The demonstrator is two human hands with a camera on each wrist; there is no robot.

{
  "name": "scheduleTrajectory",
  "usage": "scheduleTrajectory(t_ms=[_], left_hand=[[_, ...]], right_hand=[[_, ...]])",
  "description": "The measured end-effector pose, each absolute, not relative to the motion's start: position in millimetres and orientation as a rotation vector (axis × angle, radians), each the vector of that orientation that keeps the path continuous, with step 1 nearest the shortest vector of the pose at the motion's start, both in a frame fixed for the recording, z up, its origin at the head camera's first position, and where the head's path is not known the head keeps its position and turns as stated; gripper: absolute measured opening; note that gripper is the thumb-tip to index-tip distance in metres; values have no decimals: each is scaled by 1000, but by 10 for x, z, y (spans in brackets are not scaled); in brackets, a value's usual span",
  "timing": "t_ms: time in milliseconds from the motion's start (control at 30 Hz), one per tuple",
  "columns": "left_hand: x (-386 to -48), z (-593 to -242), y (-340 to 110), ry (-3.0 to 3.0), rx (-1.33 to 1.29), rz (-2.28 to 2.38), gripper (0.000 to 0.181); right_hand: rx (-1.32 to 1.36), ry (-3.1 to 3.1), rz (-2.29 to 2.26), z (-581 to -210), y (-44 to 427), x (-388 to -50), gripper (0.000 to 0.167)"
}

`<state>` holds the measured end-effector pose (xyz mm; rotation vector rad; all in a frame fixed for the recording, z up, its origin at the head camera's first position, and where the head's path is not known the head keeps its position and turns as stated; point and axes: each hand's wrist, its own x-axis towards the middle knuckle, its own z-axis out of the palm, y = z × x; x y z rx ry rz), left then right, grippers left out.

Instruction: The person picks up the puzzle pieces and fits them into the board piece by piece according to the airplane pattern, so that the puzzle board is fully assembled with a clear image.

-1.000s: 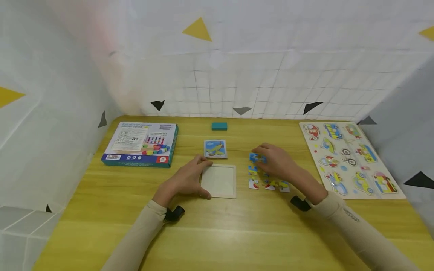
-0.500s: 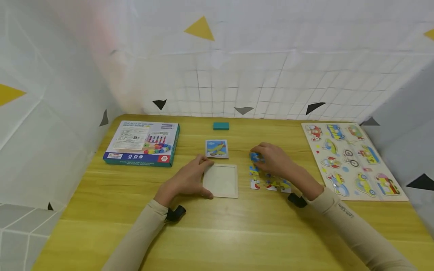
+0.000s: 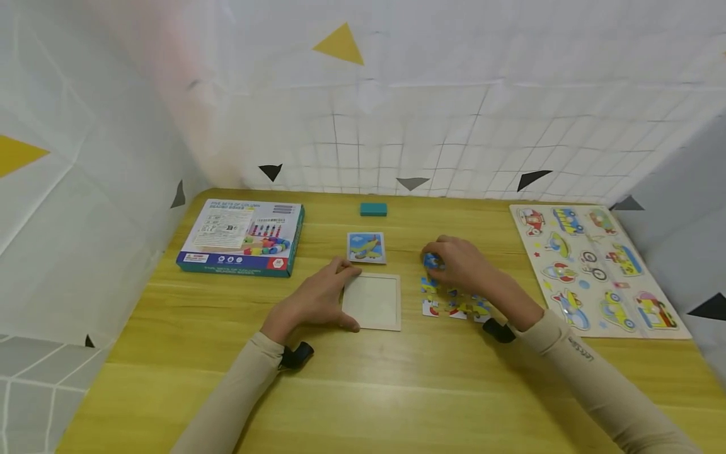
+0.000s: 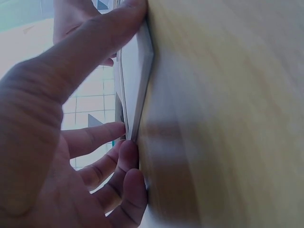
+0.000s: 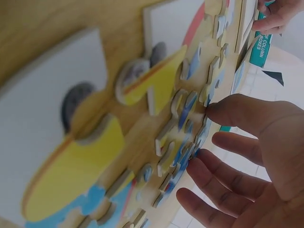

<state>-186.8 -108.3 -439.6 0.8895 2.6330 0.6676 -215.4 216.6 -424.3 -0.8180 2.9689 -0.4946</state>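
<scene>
My left hand (image 3: 319, 296) holds a shallow square puzzle tray (image 3: 371, 302) by its left side, thumb at the near corner and fingers at the far one. In the left wrist view the thumb lies on the edge of the tray (image 4: 137, 71). To the right, my right hand (image 3: 462, 268) pinches a blue puzzle piece (image 3: 432, 260) at the far left of a group of loose puzzle pieces (image 3: 456, 309). The right wrist view has these yellow, white and blue pieces (image 5: 156, 85) close up on the table; its thumb and fingertips touch the blue pieces at the far edge.
Behind the tray lies a small airplane picture (image 3: 365, 247), with a teal block (image 3: 373, 209) farther back. A boxed bead set (image 3: 241, 236) is at the left. A large vehicle puzzle board (image 3: 598, 271) fills the right side. A white sheet hangs behind the table.
The right fingers have shifted very slightly at the blue piece. The left hand stays on the tray. The head view has drifted a little, so everything appears slightly farther right.
</scene>
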Motion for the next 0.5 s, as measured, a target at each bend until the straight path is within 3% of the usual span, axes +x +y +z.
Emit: scheduleTrajectory(t_ms=[500], left_hand=[[-1858,-4374,-1098,2624,894,658,109]], right_hand=[[-806,2990,-488,-4261,2122,-2185,35]])
